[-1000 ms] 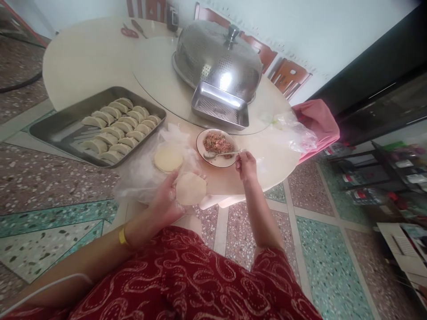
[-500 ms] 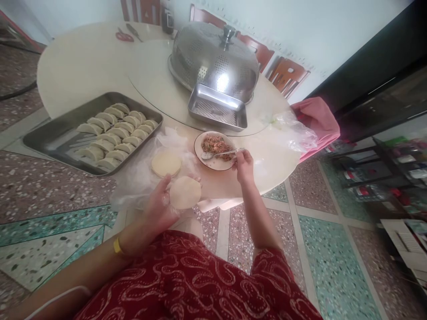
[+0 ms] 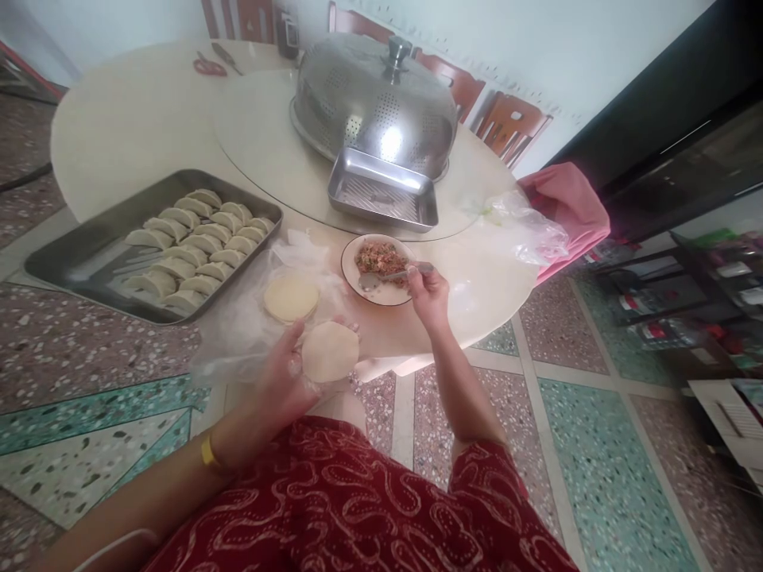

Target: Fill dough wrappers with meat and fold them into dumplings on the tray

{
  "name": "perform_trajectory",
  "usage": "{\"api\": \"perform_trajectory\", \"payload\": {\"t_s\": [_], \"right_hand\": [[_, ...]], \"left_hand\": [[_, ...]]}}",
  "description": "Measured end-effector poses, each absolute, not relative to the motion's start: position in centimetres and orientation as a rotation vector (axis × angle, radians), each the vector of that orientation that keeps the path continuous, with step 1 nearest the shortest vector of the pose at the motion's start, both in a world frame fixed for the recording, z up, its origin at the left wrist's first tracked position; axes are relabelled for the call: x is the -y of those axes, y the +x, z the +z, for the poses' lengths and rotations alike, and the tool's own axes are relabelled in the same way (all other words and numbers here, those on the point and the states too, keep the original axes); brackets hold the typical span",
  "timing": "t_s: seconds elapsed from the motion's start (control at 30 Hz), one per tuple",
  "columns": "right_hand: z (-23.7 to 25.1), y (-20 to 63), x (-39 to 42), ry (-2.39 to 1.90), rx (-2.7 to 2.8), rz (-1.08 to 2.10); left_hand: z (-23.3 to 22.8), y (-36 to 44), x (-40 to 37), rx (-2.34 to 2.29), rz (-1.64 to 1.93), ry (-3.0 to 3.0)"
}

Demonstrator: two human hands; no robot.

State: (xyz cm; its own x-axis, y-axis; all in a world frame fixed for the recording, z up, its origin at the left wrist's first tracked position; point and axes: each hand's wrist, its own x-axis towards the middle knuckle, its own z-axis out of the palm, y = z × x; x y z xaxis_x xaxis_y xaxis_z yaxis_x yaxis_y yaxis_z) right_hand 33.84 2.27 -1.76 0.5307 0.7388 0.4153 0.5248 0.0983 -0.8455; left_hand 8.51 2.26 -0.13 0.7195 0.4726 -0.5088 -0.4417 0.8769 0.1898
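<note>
A round dumpling wrapper (image 3: pixel 330 352) lies across the palm and fingers of my left hand (image 3: pixel 292 373), held near the table's front edge. My right hand (image 3: pixel 430 298) is closed on the handle of a spoon (image 3: pixel 373 280), whose bowl is over the near left part of a dark-rimmed plate (image 3: pixel 381 300). Minced filling (image 3: pixel 381 260) is heaped on the plate's far side. Just beyond my left hand, a stack of wrappers (image 3: pixel 292 297) rests on a clear plastic bag (image 3: pixel 238 334). Several folded dumplings (image 3: pixel 206 238) stand in rows in a metal tray (image 3: pixel 77 258) at the left.
A large perforated metal dome lid (image 3: pixel 369 95) stands on the glass turntable, with a small metal pan (image 3: pixel 385 191) before it. Red scissors (image 3: pixel 210 67) and a knife (image 3: pixel 226 57) lie at the back left. A plastic bag (image 3: pixel 524 226) and pink cloth (image 3: pixel 566 206) are at the right.
My right hand has turned the spoon, and its bowl has shifted slightly on the plate. The left hand still holds the wrapper in nearly the same place. The whole view has shifted a little.
</note>
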Motion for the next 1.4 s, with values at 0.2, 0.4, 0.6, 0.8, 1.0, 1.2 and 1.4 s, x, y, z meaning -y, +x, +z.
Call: {"api": "perform_trajectory", "payload": {"t_s": [0.2, 0.4, 0.6, 0.8, 1.0, 1.2, 1.4], "right_hand": [[-0.2, 33.6, 1.0, -1.444, 1.059, 0.174], [-1.5, 33.8, 1.3, -1.535, 1.228, 0.133], [-2.2, 34.1, 0.7, -1.557, 1.343, -0.145], [-2.3, 33.8, 0.3, -1.544, 1.453, -0.205], [-1.1, 35.6, 1.7, -1.482, 1.532, -0.530], [-0.8, 35.9, 2.8, -1.440, 1.756, -0.591], [-2.1, 35.5, 2.0, -1.448, 1.769, -0.524]], "left_hand": [[-0.1, 9.3, -2.4, -0.629, 0.481, 0.037], [-0.6, 9.8, -2.6, -0.562, 0.460, -0.007], [-0.9, 9.9, -2.9, -0.548, 0.459, -0.010], [-0.4, 10.4, -2.8, -0.599, 0.461, 0.006], [0.4, 10.7, -2.5, -0.669, 0.466, 0.026], [0.7, 10.6, -1.8, -0.715, 0.469, 0.082], [0.8, 10.0, -1.2, -0.651, 0.457, 0.069]]}}
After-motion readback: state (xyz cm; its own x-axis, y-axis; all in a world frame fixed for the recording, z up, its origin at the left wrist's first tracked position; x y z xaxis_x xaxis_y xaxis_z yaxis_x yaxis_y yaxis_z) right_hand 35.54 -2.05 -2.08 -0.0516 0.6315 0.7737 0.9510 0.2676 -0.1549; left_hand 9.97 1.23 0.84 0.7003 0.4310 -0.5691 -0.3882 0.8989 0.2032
